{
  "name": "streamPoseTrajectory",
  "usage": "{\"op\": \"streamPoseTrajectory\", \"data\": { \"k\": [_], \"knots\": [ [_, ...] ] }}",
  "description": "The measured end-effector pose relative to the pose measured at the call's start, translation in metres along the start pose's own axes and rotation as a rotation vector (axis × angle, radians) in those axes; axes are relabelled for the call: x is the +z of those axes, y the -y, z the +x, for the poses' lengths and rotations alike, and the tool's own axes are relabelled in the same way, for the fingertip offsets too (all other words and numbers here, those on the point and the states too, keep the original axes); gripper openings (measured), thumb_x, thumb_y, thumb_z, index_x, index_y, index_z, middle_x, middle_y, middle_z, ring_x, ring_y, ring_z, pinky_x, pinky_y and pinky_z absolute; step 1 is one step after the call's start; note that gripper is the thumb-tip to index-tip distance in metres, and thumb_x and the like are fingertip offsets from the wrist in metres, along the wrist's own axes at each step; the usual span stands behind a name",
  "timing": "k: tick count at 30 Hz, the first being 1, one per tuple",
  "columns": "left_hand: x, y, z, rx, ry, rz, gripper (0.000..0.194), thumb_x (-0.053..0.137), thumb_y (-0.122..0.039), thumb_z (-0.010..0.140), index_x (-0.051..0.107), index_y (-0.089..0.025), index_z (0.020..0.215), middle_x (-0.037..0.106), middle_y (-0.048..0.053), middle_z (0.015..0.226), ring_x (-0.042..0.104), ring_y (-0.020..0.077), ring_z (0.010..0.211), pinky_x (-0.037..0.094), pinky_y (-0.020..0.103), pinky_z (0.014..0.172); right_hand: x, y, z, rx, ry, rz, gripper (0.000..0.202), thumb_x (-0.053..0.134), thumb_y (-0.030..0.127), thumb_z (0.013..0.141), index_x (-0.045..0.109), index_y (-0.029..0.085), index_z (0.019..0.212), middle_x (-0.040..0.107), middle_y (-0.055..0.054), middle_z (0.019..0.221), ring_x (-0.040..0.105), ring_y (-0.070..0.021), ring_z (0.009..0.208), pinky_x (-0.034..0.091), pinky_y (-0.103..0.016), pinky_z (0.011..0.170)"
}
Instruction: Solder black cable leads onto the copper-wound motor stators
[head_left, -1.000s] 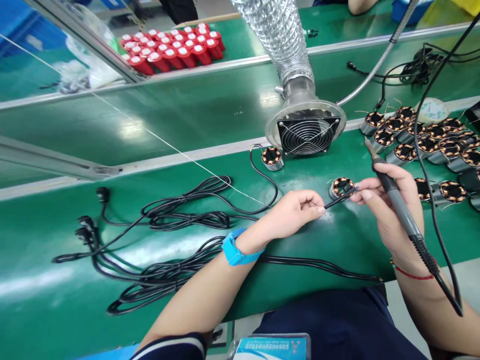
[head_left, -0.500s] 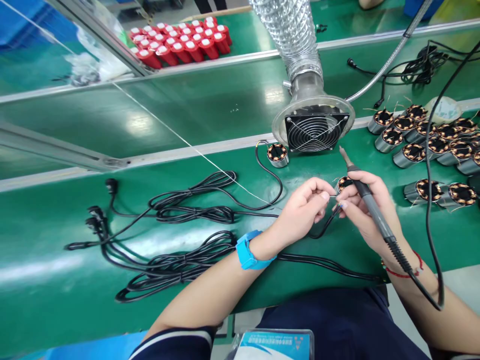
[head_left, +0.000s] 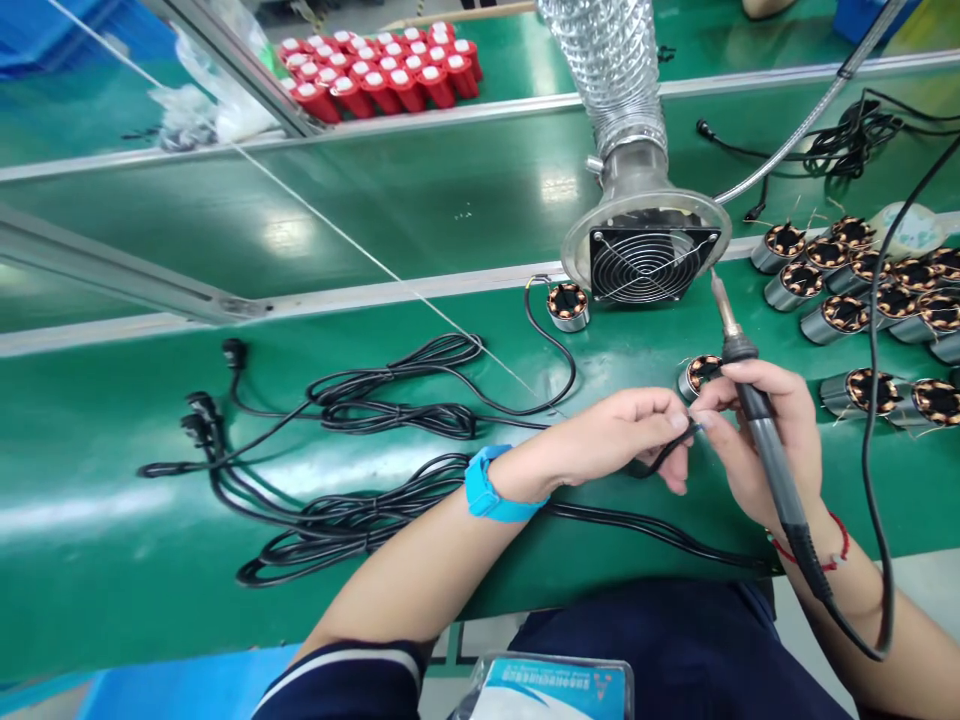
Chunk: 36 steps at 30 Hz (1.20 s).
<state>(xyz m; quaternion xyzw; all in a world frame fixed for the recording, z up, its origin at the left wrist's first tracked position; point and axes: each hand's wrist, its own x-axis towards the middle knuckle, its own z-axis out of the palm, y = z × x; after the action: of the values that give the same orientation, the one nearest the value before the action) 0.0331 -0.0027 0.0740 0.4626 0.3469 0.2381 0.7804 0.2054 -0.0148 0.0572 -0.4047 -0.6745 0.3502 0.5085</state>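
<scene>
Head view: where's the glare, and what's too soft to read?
Head view, left: whitish glare on the green bench; head view, back: bright reflections on the green panel; head view, top left: blue object soft; head view, hands: black cable visible, but detail where left hand and right hand meet too fine to make out.

Electrical assembly workshop: soldering iron (head_left: 769, 450), foil duct (head_left: 606, 75), fan grille (head_left: 649, 265), rows of motor stators (head_left: 789, 289), bundled power cords (head_left: 375, 508), green workbench (head_left: 150, 590) show it.

One soldering iron (head_left: 768, 450), one fan (head_left: 651, 266)
</scene>
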Motion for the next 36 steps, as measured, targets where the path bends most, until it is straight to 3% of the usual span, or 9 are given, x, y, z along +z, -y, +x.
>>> {"op": "streamPoseTrajectory", "data": {
  "k": [4, 9, 13, 21, 25, 27, 29, 32, 36],
  "knots": [
    [0.000, 0.003, 0.005, 0.013, -0.186, 0.025, 0.014, 0.056, -0.028, 0.082, 0.052, -0.016, 0.076, 0.046, -0.006, 0.059, 0.037, 0.0047, 0.048, 0.026, 0.021, 0.048, -0.005, -0.002, 0.002, -0.002, 0.059, -0.118, 0.040, 0.063, 0.016, 0.085, 0.051, 0.033, 0.119, 0.063, 0.004, 0.083, 0.063, -0.0142, 0.072, 0.056, -0.031, 0.071],
    [-0.009, 0.014, 0.025, 0.202, -0.474, 0.336, 0.010, 0.055, -0.018, 0.078, 0.055, -0.014, 0.069, 0.051, -0.004, 0.063, 0.045, 0.0077, 0.062, 0.035, 0.022, 0.061, -0.016, -0.020, 0.007, 0.120, 0.059, -0.378, 0.046, 0.063, 0.024, 0.086, 0.046, 0.029, 0.128, 0.068, -0.004, 0.107, 0.066, -0.0197, 0.093, 0.054, -0.041, 0.088],
    [-0.016, 0.024, 0.035, 0.192, -0.511, 0.347, 0.011, 0.053, -0.019, 0.078, 0.055, -0.014, 0.068, 0.055, -0.004, 0.066, 0.047, 0.0081, 0.063, 0.037, 0.023, 0.063, -0.023, -0.037, 0.006, 0.153, 0.016, -0.565, 0.047, 0.061, 0.025, 0.086, 0.046, 0.026, 0.130, 0.066, -0.009, 0.118, 0.064, -0.0252, 0.108, 0.052, -0.046, 0.095],
    [-0.016, 0.033, 0.034, 0.269, -0.574, 0.260, 0.012, 0.054, -0.016, 0.076, 0.051, -0.016, 0.065, 0.053, -0.004, 0.064, 0.046, 0.0073, 0.060, 0.037, 0.022, 0.061, -0.024, -0.041, 0.005, 0.116, -0.009, -0.493, 0.036, 0.055, 0.029, 0.092, 0.051, 0.027, 0.128, 0.071, -0.005, 0.112, 0.068, -0.0225, 0.105, 0.058, -0.040, 0.084],
    [-0.017, 0.036, 0.037, 0.288, -0.631, 0.275, 0.013, 0.055, -0.019, 0.076, 0.050, -0.016, 0.065, 0.053, -0.003, 0.062, 0.047, 0.0076, 0.059, 0.037, 0.022, 0.058, -0.023, -0.044, 0.004, 0.082, -0.084, -0.468, 0.040, 0.052, 0.029, 0.095, 0.049, 0.028, 0.135, 0.072, -0.004, 0.110, 0.064, -0.0217, 0.114, 0.055, -0.041, 0.092],
    [-0.016, 0.038, 0.039, 0.311, -0.658, 0.312, 0.013, 0.055, -0.019, 0.077, 0.049, -0.017, 0.065, 0.052, -0.004, 0.061, 0.046, 0.0075, 0.058, 0.037, 0.021, 0.056, -0.023, -0.045, 0.003, 0.045, -0.167, -0.400, 0.041, 0.054, 0.029, 0.094, 0.050, 0.028, 0.135, 0.073, -0.004, 0.104, 0.067, -0.0217, 0.107, 0.055, -0.041, 0.090],
    [-0.014, 0.039, 0.039, 0.350, -0.678, 0.368, 0.013, 0.054, -0.018, 0.077, 0.048, -0.017, 0.065, 0.051, -0.004, 0.061, 0.044, 0.0074, 0.057, 0.035, 0.021, 0.054, -0.023, -0.045, 0.003, -0.018, -0.239, -0.266, 0.037, 0.057, 0.028, 0.093, 0.057, 0.028, 0.130, 0.071, -0.004, 0.098, 0.070, -0.0188, 0.085, 0.058, -0.037, 0.075],
    [-0.010, 0.040, 0.039, 0.424, -0.704, 0.472, 0.014, 0.053, -0.015, 0.078, 0.048, -0.017, 0.066, 0.049, -0.005, 0.060, 0.041, 0.0070, 0.056, 0.033, 0.021, 0.052, -0.025, -0.042, 0.001, -0.131, -0.270, -0.099, 0.027, 0.062, 0.028, 0.089, 0.067, 0.025, 0.116, 0.066, -0.001, 0.080, 0.060, -0.0114, 0.055, 0.048, -0.029, 0.050],
    [-0.008, 0.040, 0.038, 0.490, -0.752, 0.598, 0.016, 0.053, -0.011, 0.078, 0.047, -0.017, 0.065, 0.047, -0.006, 0.060, 0.039, 0.0065, 0.055, 0.032, 0.021, 0.053, -0.029, -0.039, -0.003, -0.202, -0.242, -0.055, 0.018, 0.063, 0.034, 0.087, 0.071, 0.021, 0.096, 0.062, -0.001, 0.068, 0.054, -0.0118, 0.053, 0.043, -0.030, 0.048]
  ]
}}
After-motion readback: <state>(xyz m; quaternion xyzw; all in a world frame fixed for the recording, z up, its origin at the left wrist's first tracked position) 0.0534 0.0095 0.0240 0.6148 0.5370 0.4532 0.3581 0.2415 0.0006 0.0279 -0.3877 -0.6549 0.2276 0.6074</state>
